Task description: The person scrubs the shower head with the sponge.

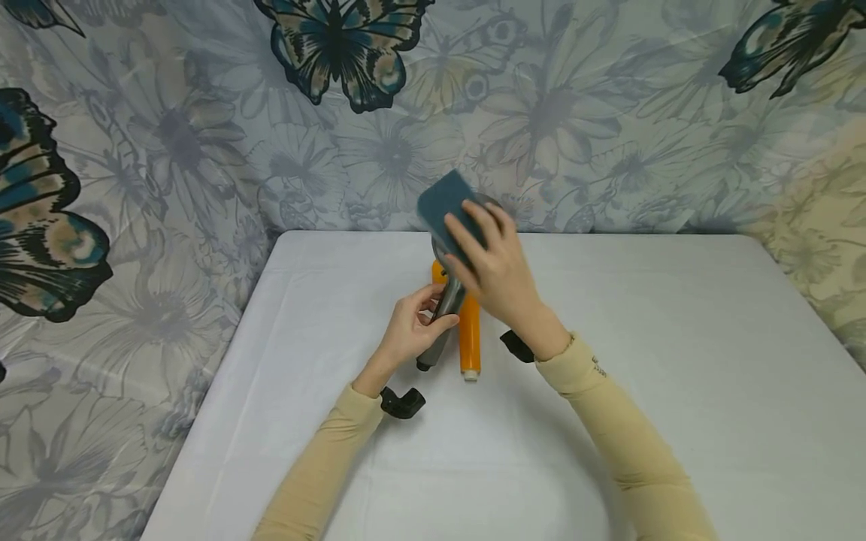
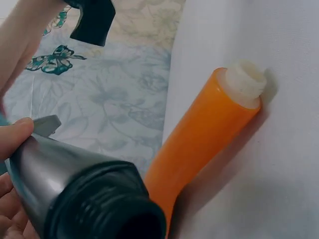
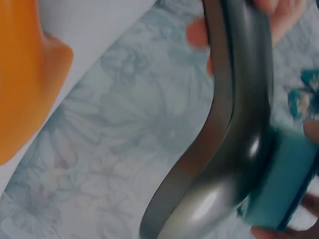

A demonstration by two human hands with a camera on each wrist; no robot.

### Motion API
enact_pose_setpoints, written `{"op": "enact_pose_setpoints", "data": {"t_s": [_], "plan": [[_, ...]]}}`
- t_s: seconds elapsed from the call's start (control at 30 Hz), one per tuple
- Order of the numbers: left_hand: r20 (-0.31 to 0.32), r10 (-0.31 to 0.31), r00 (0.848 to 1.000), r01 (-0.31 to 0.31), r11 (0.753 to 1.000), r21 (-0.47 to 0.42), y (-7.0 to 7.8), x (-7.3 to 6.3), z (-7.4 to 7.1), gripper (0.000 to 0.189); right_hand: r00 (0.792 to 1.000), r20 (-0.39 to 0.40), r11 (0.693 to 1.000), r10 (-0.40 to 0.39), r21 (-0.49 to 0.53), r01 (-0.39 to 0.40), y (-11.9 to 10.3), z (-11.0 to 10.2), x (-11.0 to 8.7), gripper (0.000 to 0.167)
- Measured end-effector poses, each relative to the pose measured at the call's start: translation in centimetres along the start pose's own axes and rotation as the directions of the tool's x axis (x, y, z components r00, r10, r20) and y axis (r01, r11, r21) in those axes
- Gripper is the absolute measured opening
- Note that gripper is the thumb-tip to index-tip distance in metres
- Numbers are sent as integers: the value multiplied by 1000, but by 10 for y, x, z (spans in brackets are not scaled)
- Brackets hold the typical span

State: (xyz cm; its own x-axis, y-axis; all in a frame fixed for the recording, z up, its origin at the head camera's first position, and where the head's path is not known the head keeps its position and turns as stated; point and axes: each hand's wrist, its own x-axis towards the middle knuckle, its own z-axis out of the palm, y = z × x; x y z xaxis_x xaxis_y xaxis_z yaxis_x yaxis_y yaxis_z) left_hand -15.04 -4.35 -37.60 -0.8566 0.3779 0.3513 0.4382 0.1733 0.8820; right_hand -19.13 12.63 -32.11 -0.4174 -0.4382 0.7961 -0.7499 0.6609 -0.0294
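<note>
My left hand (image 1: 404, 328) grips the handle of a dark grey handheld shower head (image 1: 449, 304), held tilted with its head end up and away from me. Its threaded end (image 2: 119, 214) points toward the left wrist camera. Between the fingers and thumb of my right hand (image 1: 499, 272) is a teal sponge (image 1: 443, 204), which overlaps the head end in the head view. In the right wrist view the sponge (image 3: 281, 179) lies right against the rounded back of the grey shower head (image 3: 244, 109). An orange shower head (image 1: 470, 342) with a white threaded end lies on the table, partly hidden behind my hands.
A white cloth covers the table (image 1: 676, 361). Behind its far edge hangs a patterned fabric (image 1: 555, 135) with flowers and butterflies. Black camera mounts (image 1: 404, 403) sit at both wrists.
</note>
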Motion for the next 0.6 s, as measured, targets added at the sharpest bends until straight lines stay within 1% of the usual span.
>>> {"op": "enact_pose_setpoints", "data": {"t_s": [0.03, 0.07, 0.1, 0.13, 0.17, 0.2, 0.23, 0.27, 0.33, 0.37, 0.4, 0.43, 0.47, 0.5, 0.53, 0.57, 0.6], "plan": [[-1, 6, 1000, -6, 1000, 3, -5, 1, 1, 32, 997, 23, 998, -70, -1, 70, -3, 2, 0, 48], [-2, 9, 1000, -9, 1000, 8, -10, 1, 3, 32, 992, 35, 993, -119, 9, 119, -4, 3, 0, 49], [-2, 12, 1000, -12, 1000, 11, -14, 2, 4, 32, 989, 38, 989, -145, 13, 145, -4, 3, 0, 49], [-3, 15, 1000, -15, 1000, 14, -16, 2, 5, 32, 990, 30, 990, -141, 18, 141, -3, 3, 1, 49], [-5, 17, 1000, -16, 1000, 12, -17, 2, 5, 32, 994, 7, 994, -111, 18, 111, -1, 2, 2, 48], [-8, 19, 1000, -19, 1000, 9, -17, 1, 5, 32, 998, -23, 998, -57, 14, 57, 2, 1, 3, 46], [-9, 18, 1000, -18, 1000, 6, -17, 1, 5, 32, 998, -58, 1000, 13, 15, -12, 6, -1, 4, 46], [-9, 16, 1000, -16, 1000, 4, -18, 1, 5, 32, 992, -87, 996, 88, 12, -87, 11, -3, 5, 45], [-12, 7, 1000, -7, 1000, 1, -17, 0, 5, 32, 967, -124, 975, 221, 9, -222, 17, -8, 6, 42], [-12, 2, 1000, -2, 1000, 4, -17, 0, 5, 32, 956, -131, 964, 264, 4, -265, 19, -9, 6, 42], [-11, -4, 1000, 4, 1000, 8, -17, 0, 4, 33, 951, -126, 959, 281, -2, -284, 20, -9, 6, 42], [-9, -8, 1000, 8, 1000, 10, -16, 0, 4, 33, 954, -116, 960, 275, -12, -278, 19, -10, 5, 42], [-7, -10, 1000, 10, 1000, 14, -14, 0, 4, 33, 965, -95, 969, 244, -24, -247, 17, -9, 4, 43], [-5, -10, 1000, 10, 1000, 18, -10, 0, 3, 33, 978, -76, 980, 194, -27, -196, 13, -8, 3, 43], [-2, -8, 1000, 8, 1000, 22, -5, -1, 2, 33, 991, -53, 991, 126, -31, -128, 9, -6, 2, 44], [3, -7, 1000, 7, 1000, 25, -1, -1, 1, 32, 998, -28, 998, 53, -28, -54, 5, -5, 1, 45], [7, -3, 1000, 3, 1000, 28, 4, -1, 0, 32, 1000, -1, 999, -25, -26, 25, 0, -3, 0, 47]]}}
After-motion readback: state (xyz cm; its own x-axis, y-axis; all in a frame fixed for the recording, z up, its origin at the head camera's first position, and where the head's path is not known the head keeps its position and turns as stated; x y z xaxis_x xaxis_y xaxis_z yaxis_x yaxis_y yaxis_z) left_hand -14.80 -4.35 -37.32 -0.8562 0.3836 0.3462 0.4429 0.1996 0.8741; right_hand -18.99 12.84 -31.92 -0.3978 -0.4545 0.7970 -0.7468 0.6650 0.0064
